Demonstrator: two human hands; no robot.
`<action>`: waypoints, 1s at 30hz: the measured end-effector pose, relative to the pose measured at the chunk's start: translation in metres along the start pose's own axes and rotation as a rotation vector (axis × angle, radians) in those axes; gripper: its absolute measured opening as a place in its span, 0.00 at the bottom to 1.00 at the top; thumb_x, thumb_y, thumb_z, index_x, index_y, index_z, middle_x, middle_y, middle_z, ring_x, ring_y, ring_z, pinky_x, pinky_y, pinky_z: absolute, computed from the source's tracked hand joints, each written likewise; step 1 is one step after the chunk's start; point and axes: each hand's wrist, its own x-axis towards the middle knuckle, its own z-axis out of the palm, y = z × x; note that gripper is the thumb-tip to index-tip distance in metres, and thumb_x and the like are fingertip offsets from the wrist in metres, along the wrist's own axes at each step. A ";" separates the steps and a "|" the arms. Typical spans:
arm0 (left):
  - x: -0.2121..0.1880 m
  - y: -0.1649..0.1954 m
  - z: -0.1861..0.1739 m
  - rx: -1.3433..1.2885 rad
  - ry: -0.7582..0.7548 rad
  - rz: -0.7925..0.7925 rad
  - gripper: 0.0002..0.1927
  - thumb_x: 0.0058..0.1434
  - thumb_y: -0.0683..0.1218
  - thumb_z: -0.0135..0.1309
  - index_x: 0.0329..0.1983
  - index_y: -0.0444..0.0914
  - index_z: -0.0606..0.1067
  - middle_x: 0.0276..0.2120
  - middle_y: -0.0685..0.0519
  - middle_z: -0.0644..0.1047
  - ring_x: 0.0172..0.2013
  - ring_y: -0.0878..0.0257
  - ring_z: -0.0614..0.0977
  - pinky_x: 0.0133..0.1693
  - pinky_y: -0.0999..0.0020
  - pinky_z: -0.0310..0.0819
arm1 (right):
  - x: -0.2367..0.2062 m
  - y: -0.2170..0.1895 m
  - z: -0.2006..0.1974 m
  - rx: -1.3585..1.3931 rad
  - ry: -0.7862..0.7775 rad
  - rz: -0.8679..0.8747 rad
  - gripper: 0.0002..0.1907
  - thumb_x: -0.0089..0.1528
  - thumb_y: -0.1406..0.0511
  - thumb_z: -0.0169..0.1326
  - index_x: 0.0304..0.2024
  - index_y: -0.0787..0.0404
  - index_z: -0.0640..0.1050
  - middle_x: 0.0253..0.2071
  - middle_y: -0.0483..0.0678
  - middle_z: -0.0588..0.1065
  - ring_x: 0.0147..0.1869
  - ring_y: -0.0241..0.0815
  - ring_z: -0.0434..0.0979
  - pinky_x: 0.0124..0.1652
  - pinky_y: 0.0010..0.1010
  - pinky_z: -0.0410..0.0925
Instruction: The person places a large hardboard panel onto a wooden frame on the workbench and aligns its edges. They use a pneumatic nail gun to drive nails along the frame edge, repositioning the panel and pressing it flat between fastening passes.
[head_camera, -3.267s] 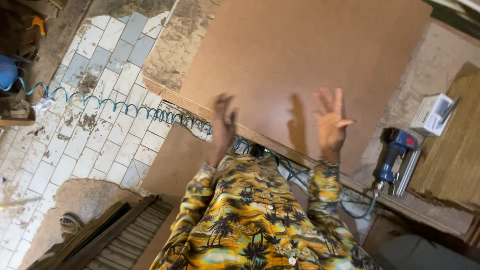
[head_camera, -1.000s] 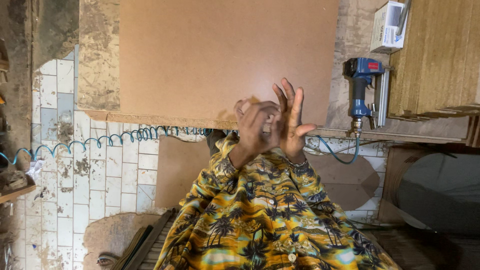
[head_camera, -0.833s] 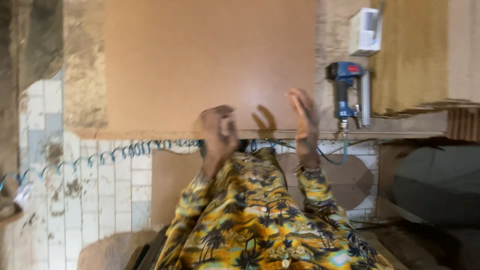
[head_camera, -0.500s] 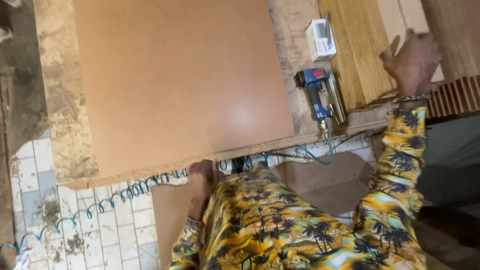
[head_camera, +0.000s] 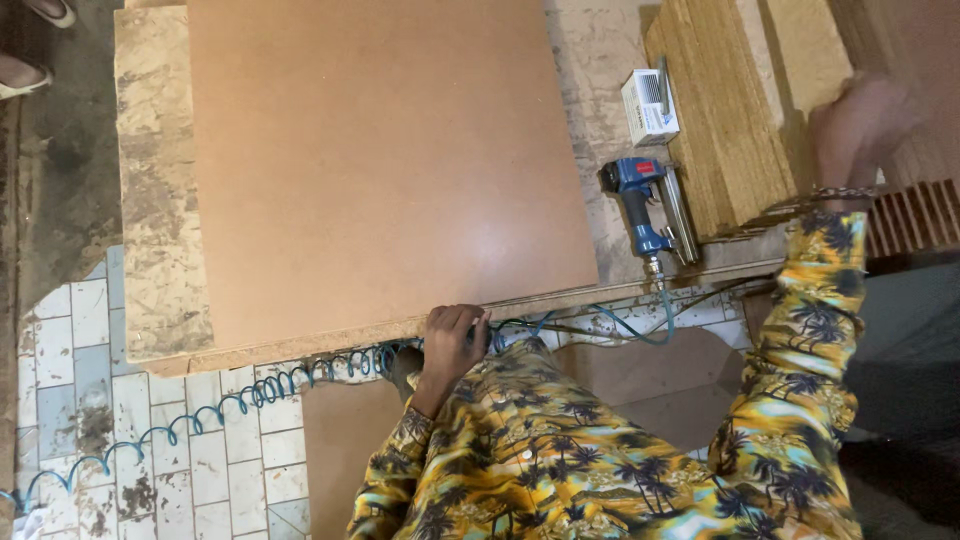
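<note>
A large brown hardboard sheet (head_camera: 390, 160) lies flat on a worn workbench (head_camera: 150, 200). My left hand (head_camera: 455, 335) curls over the bench's near edge, just below the sheet's front edge. My right hand (head_camera: 860, 125), blurred, reaches far right onto a stack of light wooden boards (head_camera: 740, 110); its fingers are not clearly shown. A blue pneumatic nail gun (head_camera: 645, 215) lies on the bench between the sheet and the stack. Both arms wear a yellow palm-print shirt.
A small white box (head_camera: 648, 105) sits beside the stack, above the nail gun. A coiled blue air hose (head_camera: 250, 395) runs along the bench front over the tiled floor (head_camera: 60, 400). Another person's feet (head_camera: 30, 70) show at top left. A slatted wood piece (head_camera: 915, 215) lies at right.
My hands came together over the sheet, then parted. My right hand swung out right to the board stack; my left hand dropped to the bench's near edge.
</note>
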 end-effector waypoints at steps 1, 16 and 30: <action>0.004 0.002 -0.003 -0.014 -0.011 -0.011 0.04 0.61 0.40 0.59 0.32 0.35 0.76 0.31 0.47 0.81 0.32 0.50 0.80 0.40 0.55 0.71 | -0.004 -0.002 -0.006 -0.032 0.069 0.057 0.11 0.56 0.67 0.64 0.42 0.60 0.82 0.31 0.57 0.79 0.26 0.50 0.77 0.23 0.36 0.69; 0.072 0.214 -0.199 -0.987 -0.445 0.327 0.14 0.71 0.43 0.50 0.59 0.44 0.73 0.54 0.55 0.78 0.51 0.66 0.79 0.57 0.66 0.71 | -0.402 -0.249 0.100 0.491 0.034 -0.945 0.26 0.72 0.60 0.54 0.70 0.63 0.69 0.68 0.55 0.68 0.72 0.55 0.66 0.70 0.55 0.59; 0.117 0.004 -0.102 0.218 -0.325 0.669 0.44 0.37 0.62 0.51 0.61 0.41 0.70 0.62 0.44 0.72 0.61 0.49 0.75 0.62 0.54 0.66 | -0.472 -0.251 0.040 0.591 -0.056 -0.972 0.29 0.70 0.58 0.52 0.69 0.67 0.70 0.72 0.66 0.64 0.74 0.69 0.60 0.64 0.64 0.55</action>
